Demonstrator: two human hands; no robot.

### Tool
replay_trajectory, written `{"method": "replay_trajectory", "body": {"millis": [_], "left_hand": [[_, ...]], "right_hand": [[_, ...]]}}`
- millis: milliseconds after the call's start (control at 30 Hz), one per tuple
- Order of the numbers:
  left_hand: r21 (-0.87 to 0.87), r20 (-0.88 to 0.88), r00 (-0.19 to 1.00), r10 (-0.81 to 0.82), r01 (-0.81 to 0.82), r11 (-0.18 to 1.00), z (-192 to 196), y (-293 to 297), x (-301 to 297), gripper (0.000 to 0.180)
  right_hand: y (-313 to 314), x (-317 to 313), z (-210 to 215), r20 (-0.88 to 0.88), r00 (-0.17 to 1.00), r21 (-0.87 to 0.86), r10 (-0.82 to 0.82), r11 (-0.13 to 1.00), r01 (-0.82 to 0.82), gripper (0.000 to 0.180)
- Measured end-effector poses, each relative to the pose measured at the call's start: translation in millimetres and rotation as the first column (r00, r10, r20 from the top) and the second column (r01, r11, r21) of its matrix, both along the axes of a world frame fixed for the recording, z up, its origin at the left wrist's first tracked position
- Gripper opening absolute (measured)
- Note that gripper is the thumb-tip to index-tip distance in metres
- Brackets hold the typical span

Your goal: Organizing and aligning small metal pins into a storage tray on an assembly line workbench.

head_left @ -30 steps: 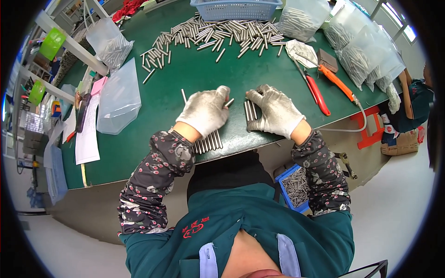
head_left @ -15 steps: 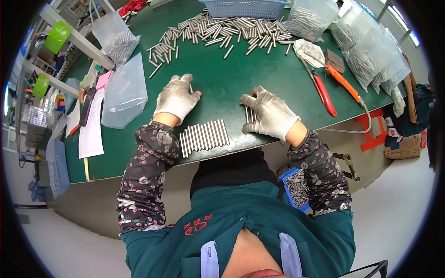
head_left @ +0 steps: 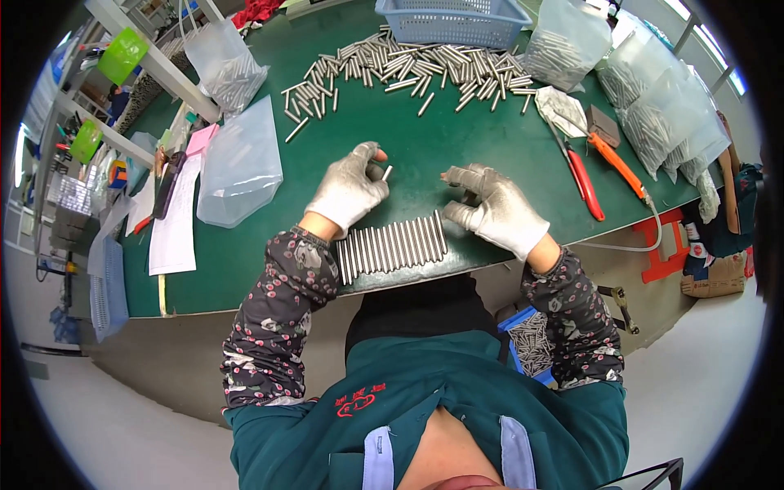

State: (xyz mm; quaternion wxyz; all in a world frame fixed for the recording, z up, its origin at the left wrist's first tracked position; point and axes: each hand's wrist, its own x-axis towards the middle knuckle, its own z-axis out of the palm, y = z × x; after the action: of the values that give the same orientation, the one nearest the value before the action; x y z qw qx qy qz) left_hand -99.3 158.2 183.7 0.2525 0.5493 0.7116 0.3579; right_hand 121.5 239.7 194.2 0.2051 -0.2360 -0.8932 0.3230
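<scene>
My gloved left hand (head_left: 349, 189) pinches one short metal rod (head_left: 386, 172) between thumb and fingers, just above the green table (head_left: 457, 155). My right hand (head_left: 494, 208) rests beside it with fingers curled — whether anything sits inside them I cannot tell. Between my wrists, at the near edge, lies a neat row of rods (head_left: 392, 247) packed side by side. Farther off, a loose heap of rods (head_left: 408, 67) spreads before a blue basket (head_left: 449, 18) — red-handled pliers (head_left: 581, 173) lie well to the right.

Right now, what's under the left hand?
The left hand pinches one short metal rod above the green table. The neat row of rods lies beside its wrist. The palm covers whatever is directly beneath.
</scene>
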Motion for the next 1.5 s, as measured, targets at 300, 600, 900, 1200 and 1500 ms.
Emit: {"method": "replay_trajectory", "body": {"millis": [300, 600, 900, 1200, 1500], "left_hand": [[0.097, 0.572, 0.802, -0.173, 0.143, 0.985, 22.5, 4.9, 50.0, 0.048], [0.134, -0.431, 0.846, -0.313, 0.403, 0.905, 21.1, -54.2, 3.3, 0.070], [-0.053, -0.621, 0.672, -0.405, 0.479, 0.876, 1.0, -88.7, 8.0, 0.072], [0.006, -0.591, 0.694, -0.410, 0.513, 0.858, -4.1, -92.4, 5.0, 0.073], [0.020, -0.544, 0.729, -0.416, 0.507, 0.862, -4.7, -87.3, 5.3, 0.072]], "right_hand": [[-3.4, -18.3, -1.6, -0.253, 0.911, -0.475, -0.325, 0.862, 0.175, 0.032], [10.6, 7.1, -10.0, 0.337, 0.911, -0.276, -0.236, 0.901, 0.335, 0.028], [-15.3, 1.2, 6.3, 0.330, 0.941, -0.012, 0.077, 0.997, -0.077, 0.055], [21.4, -5.6, 9.4, 0.100, 0.989, 0.143, -0.109, 0.985, 0.095, 0.055], [147.9, -64.5, -19.3, 0.369, 0.772, 0.393, -0.518, 0.839, 0.376, 0.076]]}}
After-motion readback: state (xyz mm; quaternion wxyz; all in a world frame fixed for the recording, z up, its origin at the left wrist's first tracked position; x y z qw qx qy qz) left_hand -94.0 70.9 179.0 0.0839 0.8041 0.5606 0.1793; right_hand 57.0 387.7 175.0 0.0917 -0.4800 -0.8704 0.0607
